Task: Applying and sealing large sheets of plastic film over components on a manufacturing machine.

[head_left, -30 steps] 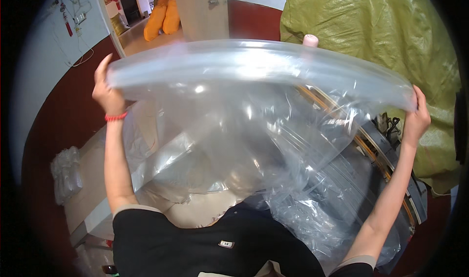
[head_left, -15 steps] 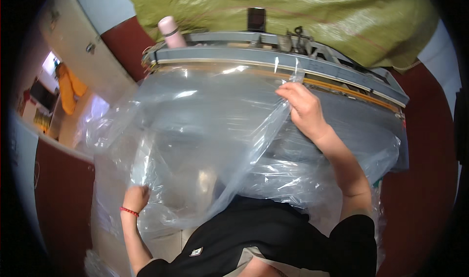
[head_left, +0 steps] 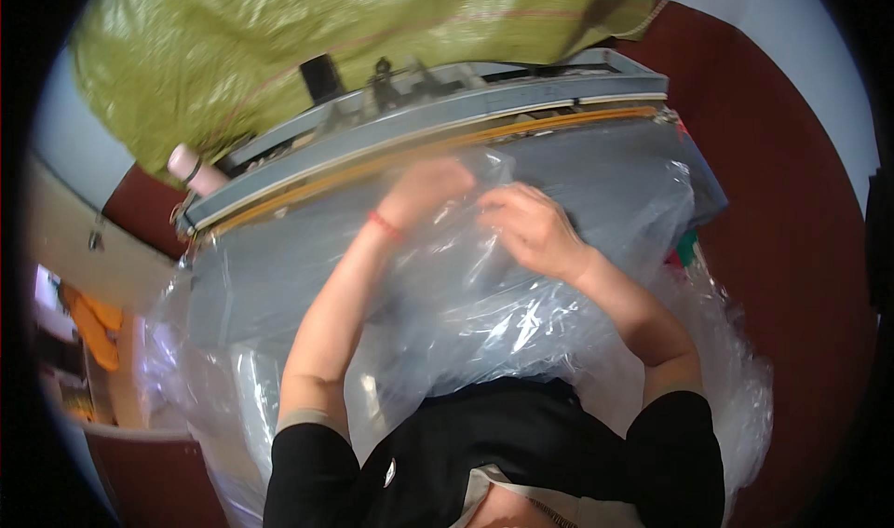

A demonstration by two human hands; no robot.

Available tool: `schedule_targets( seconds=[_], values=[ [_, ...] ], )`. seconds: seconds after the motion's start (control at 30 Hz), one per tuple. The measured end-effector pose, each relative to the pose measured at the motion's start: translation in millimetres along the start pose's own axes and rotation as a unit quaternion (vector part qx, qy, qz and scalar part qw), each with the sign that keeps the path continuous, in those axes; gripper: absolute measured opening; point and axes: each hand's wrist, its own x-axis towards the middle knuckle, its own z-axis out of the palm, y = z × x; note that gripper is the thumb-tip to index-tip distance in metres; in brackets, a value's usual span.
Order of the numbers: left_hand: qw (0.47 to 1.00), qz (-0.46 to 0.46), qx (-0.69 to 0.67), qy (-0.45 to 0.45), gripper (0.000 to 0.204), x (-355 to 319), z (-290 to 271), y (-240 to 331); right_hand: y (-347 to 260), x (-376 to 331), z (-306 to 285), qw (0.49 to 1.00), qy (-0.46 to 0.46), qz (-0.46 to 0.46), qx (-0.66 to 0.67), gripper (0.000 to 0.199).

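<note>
A large sheet of clear plastic film (head_left: 521,328) lies crumpled over the grey work surface (head_left: 605,165) and hangs down in front of me. My right hand (head_left: 538,235) is at the middle of the surface, thumb and fingertips pinched on the film's edge. Close beside it on the left is my left hand (head_left: 426,196), a red bracelet on its wrist. Motion smears its fingers, so whether they grip the film cannot be made out.
Along the far side runs a grey metal machine bar (head_left: 419,114) with an orange strip (head_left: 372,165). A pink bottle (head_left: 196,169) and a dark flat object (head_left: 322,79) stand by it. Behind hangs a yellow-green woven sheet (head_left: 372,16). At left is an opening with an orange garment (head_left: 91,328).
My left hand has moved from the lower left up to the middle, beside my right hand. My right hand has come slightly lower and left. The view has turned and shifted right.
</note>
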Motion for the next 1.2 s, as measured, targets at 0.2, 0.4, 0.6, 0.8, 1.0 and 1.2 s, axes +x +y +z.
schedule_targets(
  seconds=[0.2,0.4,0.6,0.8,1.0,1.2],
  values=[
    [0.992,-0.065,-0.023,0.106,0.013,3,41,30,30,-27,-15,0.904,0.173,0.347,0.181,0.039],
    [0.992,-0.075,-0.062,0.083,0.013,12,53,19,55,-29,2,0.819,0.186,0.416,0.349,0.037],
    [0.978,-0.134,0.136,-0.084,0.02,-5,-2,-15,92,-64,-28,0.778,0.154,0.552,0.256,0.017],
    [0.967,-0.21,0.13,-0.068,0.017,-46,-29,-44,149,-152,-97,0.817,0.097,0.463,-0.33,0.015],
    [0.97,-0.196,0.145,-0.02,0.012,-47,-20,-48,200,-194,-146,0.741,0.122,0.455,-0.479,0.018],
    [0.968,-0.162,0.189,-0.016,0.014,-48,-15,-43,216,-205,-164,0.677,0.212,0.534,-0.46,0.025]
  ],
)
